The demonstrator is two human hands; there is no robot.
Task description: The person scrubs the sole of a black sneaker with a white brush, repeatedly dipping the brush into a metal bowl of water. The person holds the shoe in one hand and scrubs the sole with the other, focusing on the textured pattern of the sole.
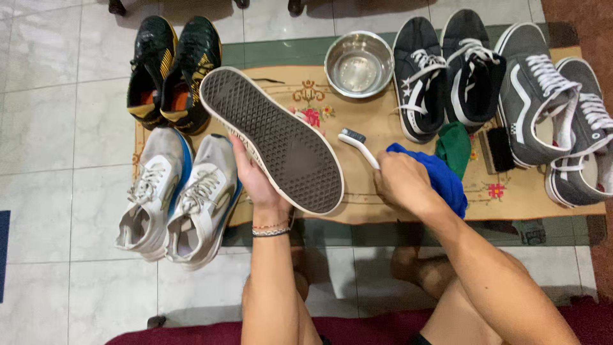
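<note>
The person's bare legs [447, 281] and forearms fill the bottom of the view, above a dark red rug edge [191, 332]. The left hand [255, 179] wraps its fingers around the side of a sneaker [271, 137] turned sole up, so its dark waffle-patterned tread faces the camera; the toe points up and left, the heel lies close to the wrist, which wears thin bracelets [271, 229]. The right hand [399, 182] is closed on the handle of a white toothbrush [357, 145], whose bristled head lies just beside the sole's edge, not clearly touching it. Under and behind this hand lies a blue cloth [440, 176], with a green cloth [454, 147] just beyond it.

All this sits over a tan floral mat [383, 128] on the white tiled floor [57, 128]. A steel bowl [359, 64] stands at the mat's far edge. On the left are a black and yellow pair of boots [172, 70] and, nearer, a white and blue pair of trainers [175, 198]. On the right stand two black high-top sneakers [447, 70] and a pair of grey sneakers [555, 108], with a dark scrubbing brush [498, 148] between them.
</note>
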